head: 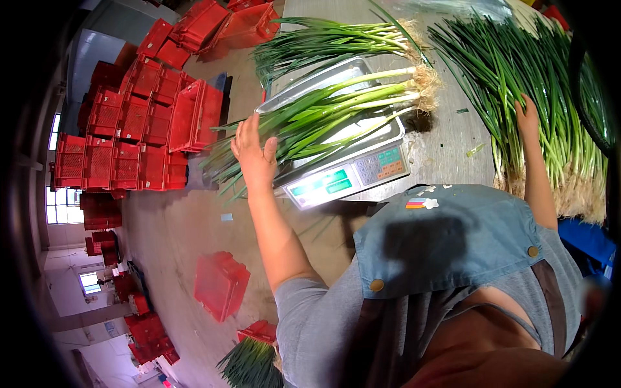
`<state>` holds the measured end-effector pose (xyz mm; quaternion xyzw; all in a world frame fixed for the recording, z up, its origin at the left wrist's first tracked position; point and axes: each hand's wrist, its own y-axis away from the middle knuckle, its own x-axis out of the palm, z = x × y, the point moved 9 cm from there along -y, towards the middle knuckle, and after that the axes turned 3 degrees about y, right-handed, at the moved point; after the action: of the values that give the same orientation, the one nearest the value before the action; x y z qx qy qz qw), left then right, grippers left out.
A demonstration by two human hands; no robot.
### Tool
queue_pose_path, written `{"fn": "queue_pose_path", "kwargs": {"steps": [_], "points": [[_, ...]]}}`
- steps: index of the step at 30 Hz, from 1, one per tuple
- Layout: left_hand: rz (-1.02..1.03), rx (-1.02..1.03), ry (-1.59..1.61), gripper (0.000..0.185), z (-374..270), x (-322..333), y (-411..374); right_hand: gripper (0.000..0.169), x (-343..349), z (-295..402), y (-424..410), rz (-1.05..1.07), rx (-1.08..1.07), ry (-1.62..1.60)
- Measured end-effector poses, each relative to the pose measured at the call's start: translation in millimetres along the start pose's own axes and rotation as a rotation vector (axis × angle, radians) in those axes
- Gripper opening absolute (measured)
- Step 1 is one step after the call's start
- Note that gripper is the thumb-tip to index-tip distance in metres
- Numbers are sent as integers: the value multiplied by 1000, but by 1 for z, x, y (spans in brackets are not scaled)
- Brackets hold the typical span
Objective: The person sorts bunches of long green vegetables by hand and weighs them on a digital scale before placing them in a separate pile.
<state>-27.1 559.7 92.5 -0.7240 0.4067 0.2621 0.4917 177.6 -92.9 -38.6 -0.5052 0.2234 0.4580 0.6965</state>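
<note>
A bunch of green onions [335, 106] lies across the metal pan [395, 128] of a digital scale, its pale roots overhanging the pan's right side. My left hand [254, 153] is at the leafy end of this bunch, fingers apart and palm towards the leaves. Below the pan, the scale's display [320, 183] is lit green beside a keypad [381, 165]. On the right, my right hand [527, 116] reaches into a large pile of green onions [558, 121]. Its fingertips touch the stalks, and leaves partly hide whether they grip any.
Another green onion bunch [335, 41] lies behind the scale on the grey table [456, 140]. Red plastic crates [131, 116] stand stacked at the left. One red crate [222, 285] sits on the floor, near more green onions [252, 361]. Leaf scraps [475, 150] dot the tabletop.
</note>
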Motion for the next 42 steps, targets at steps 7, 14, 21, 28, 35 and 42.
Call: {"fn": "queue_pose_path", "kwargs": {"steps": [7, 14, 21, 28, 35, 42], "points": [[41, 107, -7, 70, -17, 14, -6, 44, 12, -11, 43, 92, -40, 175], [197, 177, -122, 86, -75, 54, -8, 45, 6, -12, 43, 39, 11, 240], [282, 377, -139, 31, -129, 110, 34, 39, -32, 163, 43, -11, -299, -149], [371, 340, -183, 12, -119, 128, 48, 43, -37, 302, 80, 232, -675, -397], [376, 459, 107, 17, -183, 86, 61, 41, -18, 362, 117, 487, -952, -485], [454, 268, -51, 32, -106, 85, 59, 18, -32, 348, 100, 395, -858, -451]]}}
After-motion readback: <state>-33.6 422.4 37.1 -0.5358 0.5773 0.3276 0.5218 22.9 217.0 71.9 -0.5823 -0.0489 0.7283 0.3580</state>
